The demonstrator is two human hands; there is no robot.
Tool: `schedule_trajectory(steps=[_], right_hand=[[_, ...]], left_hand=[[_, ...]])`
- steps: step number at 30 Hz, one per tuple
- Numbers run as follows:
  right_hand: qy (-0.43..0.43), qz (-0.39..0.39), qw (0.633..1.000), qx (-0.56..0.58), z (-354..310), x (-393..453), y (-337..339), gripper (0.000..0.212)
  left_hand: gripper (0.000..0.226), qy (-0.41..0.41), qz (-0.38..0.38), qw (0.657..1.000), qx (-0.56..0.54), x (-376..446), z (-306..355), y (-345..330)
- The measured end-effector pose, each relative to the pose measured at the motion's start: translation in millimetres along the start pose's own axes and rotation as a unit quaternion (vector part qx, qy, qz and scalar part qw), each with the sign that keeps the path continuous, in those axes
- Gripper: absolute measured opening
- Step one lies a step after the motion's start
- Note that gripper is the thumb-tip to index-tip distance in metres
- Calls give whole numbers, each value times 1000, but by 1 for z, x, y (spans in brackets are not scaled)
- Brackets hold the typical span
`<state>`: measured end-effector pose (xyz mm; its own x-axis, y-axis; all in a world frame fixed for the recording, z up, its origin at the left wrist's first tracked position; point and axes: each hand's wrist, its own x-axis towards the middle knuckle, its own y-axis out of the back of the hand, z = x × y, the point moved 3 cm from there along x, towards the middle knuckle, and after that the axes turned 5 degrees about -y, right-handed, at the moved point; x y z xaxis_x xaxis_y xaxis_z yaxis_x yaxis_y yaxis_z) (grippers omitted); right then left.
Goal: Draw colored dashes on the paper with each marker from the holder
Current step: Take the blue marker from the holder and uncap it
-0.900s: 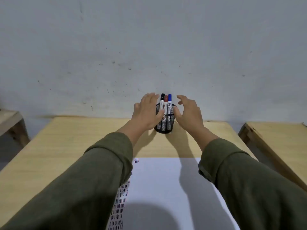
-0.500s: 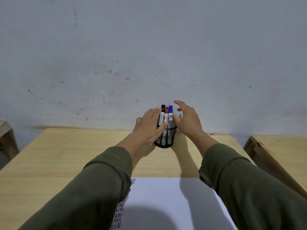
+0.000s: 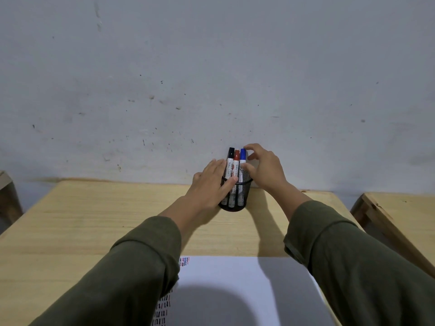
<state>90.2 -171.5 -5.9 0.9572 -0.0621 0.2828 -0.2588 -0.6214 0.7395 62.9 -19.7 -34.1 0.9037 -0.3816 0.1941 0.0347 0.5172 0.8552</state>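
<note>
A black mesh holder (image 3: 242, 195) stands at the table's far edge against the wall. Three markers stand in it: black-capped (image 3: 230, 158), red-capped (image 3: 236, 162) and blue-capped (image 3: 242, 158). My left hand (image 3: 209, 184) wraps the holder's left side, thumb across its rim. My right hand (image 3: 266, 168) is at the blue marker, index finger curled over its cap and thumb against its barrel. White paper (image 3: 235, 285) lies near me, with columns of black, red and blue dashes (image 3: 184, 261) along its left edge, partly hidden by my left sleeve.
The wooden table (image 3: 94, 220) meets a grey wall. Another wooden table (image 3: 400, 215) stands to the right across a narrow gap, and a third piece of furniture (image 3: 6, 184) shows at the left edge.
My left hand has closed onto the holder's side. My right hand has moved in from beside the holder to the blue marker, finger and thumb pinching around it. The view has tilted up.
</note>
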Motion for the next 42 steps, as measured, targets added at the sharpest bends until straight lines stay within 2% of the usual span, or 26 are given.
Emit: schedule_trajectory(steps=[5, 12, 16, 19, 21, 23, 27, 30, 35, 38, 42], right_hand=[[-18, 0, 999, 40, -3, -6, -1, 42], [-64, 59, 977, 194, -15, -13, 29, 44], [-44, 103, 958, 263, -41, -14, 62, 45], [-21, 109, 946, 304, -60, -25, 81, 45], [-3, 89, 945, 315, -70, -40, 87, 45], [9, 52, 944, 325, -76, -60, 86, 46], [20, -19, 943, 333, -86, -106, 76, 42], [22, -38, 937, 347, -90, -136, 73, 39], [5, -98, 931, 352, -93, -176, 77, 37], [0, -102, 927, 361, -93, -190, 86, 38], [-10, -106, 888, 447, -99, -198, 92, 32]], left_hand=[[61, 3, 4, 1000, -10, 0, 2, 1], [66, 15, -4, 1000, 4, 1, 3, 8], [62, -7, 48, 999, -1, 1, 17, 30], [50, -42, 136, 988, -60, -4, 36, 59], [43, -54, 187, 973, -121, -13, 53, 78], [40, -49, 201, 961, -184, -24, 69, 93], [33, -46, 156, 948, -272, -55, 91, 105], [26, -31, 139, 942, -304, -80, 96, 103], [17, 55, 224, 918, -324, -114, 87, 104], [26, 142, 267, 895, -328, -130, 78, 109], [36, 178, 273, 881, -342, -142, 79, 110]])
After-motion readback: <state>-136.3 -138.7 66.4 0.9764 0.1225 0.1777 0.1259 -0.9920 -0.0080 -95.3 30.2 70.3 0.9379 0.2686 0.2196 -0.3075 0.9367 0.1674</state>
